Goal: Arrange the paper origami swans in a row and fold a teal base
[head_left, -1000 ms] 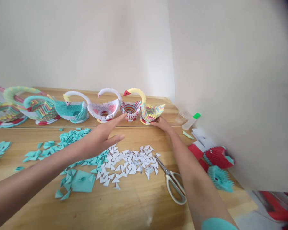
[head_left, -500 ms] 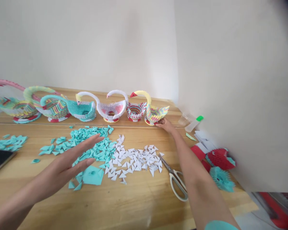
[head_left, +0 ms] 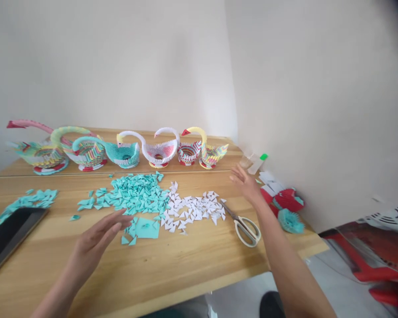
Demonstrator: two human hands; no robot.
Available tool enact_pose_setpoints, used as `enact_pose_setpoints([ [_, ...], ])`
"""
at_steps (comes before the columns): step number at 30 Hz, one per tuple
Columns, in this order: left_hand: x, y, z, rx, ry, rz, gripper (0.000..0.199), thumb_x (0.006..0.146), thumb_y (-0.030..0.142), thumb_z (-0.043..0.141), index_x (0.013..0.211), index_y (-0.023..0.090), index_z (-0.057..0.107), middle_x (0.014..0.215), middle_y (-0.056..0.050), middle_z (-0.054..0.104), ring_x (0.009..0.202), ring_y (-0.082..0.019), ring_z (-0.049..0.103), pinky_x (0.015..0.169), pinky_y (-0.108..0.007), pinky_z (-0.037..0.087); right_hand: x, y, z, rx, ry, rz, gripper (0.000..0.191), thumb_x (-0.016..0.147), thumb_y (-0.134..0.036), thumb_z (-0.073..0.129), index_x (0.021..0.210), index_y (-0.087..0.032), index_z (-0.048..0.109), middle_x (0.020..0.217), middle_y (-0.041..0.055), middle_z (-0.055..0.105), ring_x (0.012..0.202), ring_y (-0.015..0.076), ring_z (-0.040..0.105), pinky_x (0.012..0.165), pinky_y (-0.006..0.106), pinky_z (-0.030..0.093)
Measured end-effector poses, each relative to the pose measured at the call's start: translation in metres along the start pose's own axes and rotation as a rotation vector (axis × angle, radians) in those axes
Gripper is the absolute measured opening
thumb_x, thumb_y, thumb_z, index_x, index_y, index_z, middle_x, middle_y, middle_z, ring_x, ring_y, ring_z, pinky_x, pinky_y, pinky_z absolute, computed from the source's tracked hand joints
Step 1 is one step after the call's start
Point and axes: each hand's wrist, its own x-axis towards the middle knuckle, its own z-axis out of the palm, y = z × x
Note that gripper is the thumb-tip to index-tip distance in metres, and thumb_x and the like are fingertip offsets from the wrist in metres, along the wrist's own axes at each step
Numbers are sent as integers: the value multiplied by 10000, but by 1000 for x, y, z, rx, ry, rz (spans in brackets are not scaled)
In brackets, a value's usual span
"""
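- Stretching beneath pale walls (head_left: 119,66), the wooden table (head_left: 179,274) carries a row of paper swans (head_left: 124,152) along its back.
- At the row's right end, the yellow-necked swan (head_left: 212,154) stands upright, red beak leftward, tail rightward, long axis along the row!
- Right hand (head_left: 248,187) near its tail, fingers loosely parted, gripping nothing; left hand (head_left: 93,240), also empty, thumb spread, near turquoise pieces (head_left: 135,190).
- White pieces (head_left: 195,210) and scissors (head_left: 238,218) lie nearer than the swan; a green-capped container (head_left: 255,165) stands beyond the right fingertips.
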Motion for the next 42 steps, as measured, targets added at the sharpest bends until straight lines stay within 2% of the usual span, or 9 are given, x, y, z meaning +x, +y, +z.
enact_pose_setpoints([
  [3,-10,-12,-4,-14,34,1,507,877,662,701,1184,262,760,1079,-70,811,965,-285,779,896,-423,652,-82,-21,26,17,102,-29,675,873,-507,765,1511,-425,559,1383,45,712,1398,366,586,1227,645,404],
  [7,-26,-20,-4,-17,-10,57,491,872,669,693,1094,244,800,961,-70,811,797,-236,740,745,-353,646,-177,-31,85,171,10,-20,543,925,-462,721,1458,-437,617,1336,46,732,1276,362,680,1164,688,473],
  [13,-56,-34,-4,-26,96,36,462,871,644,678,1031,232,809,886,-60,794,719,-214,676,650,-323,598,-216,-34,128,282,-116,8,534,886,-532,735,1408,-444,661,1290,52,753,1190,343,729,1088,655,556],
  [16,-59,-27,-8,12,110,62,462,862,641,677,1028,230,808,887,-59,796,712,-210,674,659,-326,600,-196,-43,111,274,-88,15,574,876,-564,747,1421,-409,656,1315,64,743,1228,342,709,1130,641,525],
  [20,-44,26,0,8,12,156,472,879,603,658,1086,202,793,903,-81,802,736,-217,701,674,-331,610,-134,-46,76,274,3,-2,726,825,-601,782,1474,-325,613,1339,105,731,1271,358,682,1157,628,495],
  [23,-13,79,33,69,-107,251,472,919,583,598,1142,211,785,993,-87,812,845,-241,737,716,-333,613,-69,-34,51,211,115,10,954,741,-653,801,1548,-228,524,1386,145,703,1344,364,630,1210,605,432],
  [27,63,118,106,241,-272,383,416,941,451,573,1207,196,766,1101,-90,807,922,-258,751,834,-362,609,9,-3,23,96,145,55,1168,674,-656,834,1637,-190,366,1468,192,637,1396,384,584,1224,600,402],
  [34,209,127,223,565,-206,413,322,945,241,585,1244,149,659,1121,-127,777,1057,-282,720,893,-357,557,90,53,2,151,48,81,1375,585,-597,910,1693,-258,169,1654,183,427,1549,348,393,1243,568,377],
  [42,280,124,273,608,-181,379,559,863,218,750,1353,138,492,1254,-203,708,1195,-337,683,974,-404,524,144,67,22,301,-128,-16,1379,538,-443,963,1657,-255,178,1706,154,345,1589,288,322,1289,461,290],
])
